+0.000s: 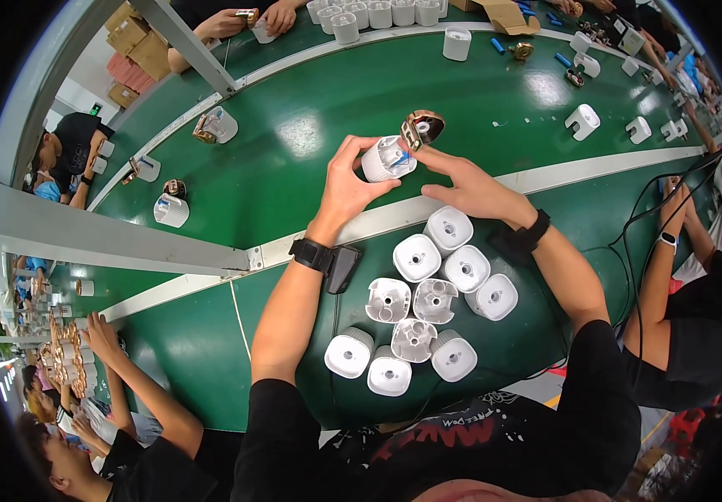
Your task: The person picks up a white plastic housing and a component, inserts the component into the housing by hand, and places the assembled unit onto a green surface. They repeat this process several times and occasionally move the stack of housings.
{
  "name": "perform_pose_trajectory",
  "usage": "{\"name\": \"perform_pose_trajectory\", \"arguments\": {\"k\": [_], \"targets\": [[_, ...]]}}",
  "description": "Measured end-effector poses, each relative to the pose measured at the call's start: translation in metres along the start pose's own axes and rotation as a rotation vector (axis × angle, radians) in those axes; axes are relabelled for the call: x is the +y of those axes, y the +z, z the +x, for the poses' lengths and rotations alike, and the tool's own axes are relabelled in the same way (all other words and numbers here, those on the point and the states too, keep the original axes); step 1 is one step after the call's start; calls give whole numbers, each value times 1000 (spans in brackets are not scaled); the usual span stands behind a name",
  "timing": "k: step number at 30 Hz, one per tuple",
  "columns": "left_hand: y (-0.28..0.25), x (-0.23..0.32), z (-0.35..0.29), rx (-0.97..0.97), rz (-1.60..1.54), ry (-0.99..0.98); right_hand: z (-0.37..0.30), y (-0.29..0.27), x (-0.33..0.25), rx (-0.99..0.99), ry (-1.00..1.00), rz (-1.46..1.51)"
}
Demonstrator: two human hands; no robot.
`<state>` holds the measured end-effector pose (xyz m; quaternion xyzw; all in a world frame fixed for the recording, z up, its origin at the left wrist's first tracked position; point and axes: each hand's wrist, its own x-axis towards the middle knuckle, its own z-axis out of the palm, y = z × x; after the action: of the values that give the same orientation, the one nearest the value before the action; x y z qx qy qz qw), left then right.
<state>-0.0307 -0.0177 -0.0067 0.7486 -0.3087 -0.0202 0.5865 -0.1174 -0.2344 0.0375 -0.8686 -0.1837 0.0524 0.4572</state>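
My left hand (pixel 348 184) is wrapped round a white ribbed plastic housing (pixel 377 163), its open end tilted up toward the right. Inside that housing a bit of blue shows. A copper-coloured round part (pixel 422 130) with a dark, hollow inside stands at the housing's upper right rim. From the right, my right hand (pixel 478 191) reaches in with its index finger extended to the copper part's lower edge. Its thumb stays apart, and the other fingertips are partly hidden. Between my forearms, several white housings (pixel 417 257) stand grouped on the green table, some showing their open insides.
A white rail (pixel 545 174) separates my table from the green belt (pixel 311 184). More housings with copper parts (pixel 172 209) lie on the belt at left; bare white housings (pixel 582 122) lie at right. A metal post (pixel 110 234) crosses at left. Black cables (pixel 628 234) hang right. Co-workers sit around.
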Motion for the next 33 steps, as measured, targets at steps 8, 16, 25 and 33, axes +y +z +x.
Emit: {"name": "perform_pose_trajectory", "arguments": {"k": [8, 16, 25, 33], "targets": [[0, -3, 0, 10, -64, -51, 2, -8, -7, -20, 157, 13], [2, -5, -2, -83, -53, -91, -4, 0, 1, 51, -19, -154], [-4, -11, -2, -120, -44, -85, 4, 6, 16, -27, 168, 99], [-9, -18, -1, -91, 25, -94, 15, 14, 28, -27, 201, 135]]}}
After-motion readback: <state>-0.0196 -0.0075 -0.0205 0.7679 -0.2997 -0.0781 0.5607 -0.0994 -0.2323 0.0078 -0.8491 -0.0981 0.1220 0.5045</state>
